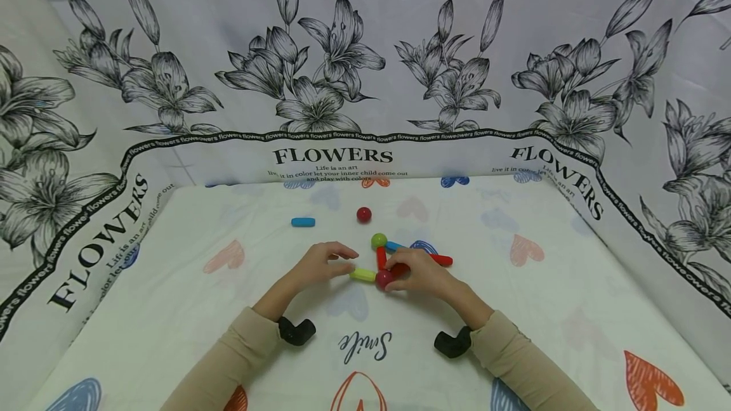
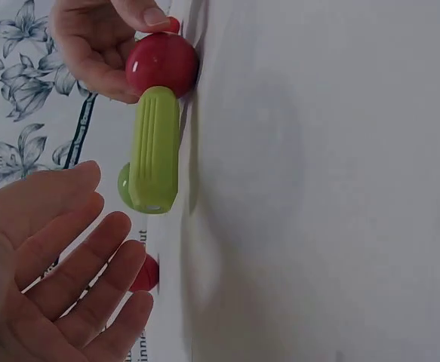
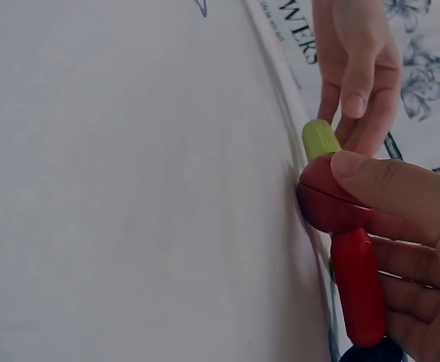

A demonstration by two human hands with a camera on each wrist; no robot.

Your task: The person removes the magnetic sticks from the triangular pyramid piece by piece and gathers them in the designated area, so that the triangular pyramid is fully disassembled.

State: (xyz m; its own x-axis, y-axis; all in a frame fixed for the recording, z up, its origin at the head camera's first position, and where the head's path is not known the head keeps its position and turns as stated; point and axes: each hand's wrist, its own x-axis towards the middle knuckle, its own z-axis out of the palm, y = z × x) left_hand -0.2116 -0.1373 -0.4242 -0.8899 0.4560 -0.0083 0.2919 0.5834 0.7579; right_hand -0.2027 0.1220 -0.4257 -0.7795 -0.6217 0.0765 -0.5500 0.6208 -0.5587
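My right hand (image 1: 422, 274) pinches a dark red ball (image 3: 327, 197) between its thumb and fingers, low over the cloth. Joined to that ball are a yellow-green ridged stick (image 2: 155, 147), a red stick (image 3: 358, 286) ending at a dark blue ball (image 3: 373, 352), and another red stick (image 1: 381, 257) leading to a green ball (image 1: 379, 241). From the green ball a blue stick (image 1: 393, 246) runs right, partly hidden by the right hand. My left hand (image 1: 322, 263) holds nothing; its fingers spread loosely beside the yellow-green stick's free end.
Farther back on the white printed tablecloth (image 1: 268, 297) lie a loose blue stick (image 1: 303, 222) and a loose red ball (image 1: 363, 214). A red stick end (image 1: 442, 260) sticks out beyond the right hand. Flower-printed curtains (image 1: 342, 119) enclose the back and sides.
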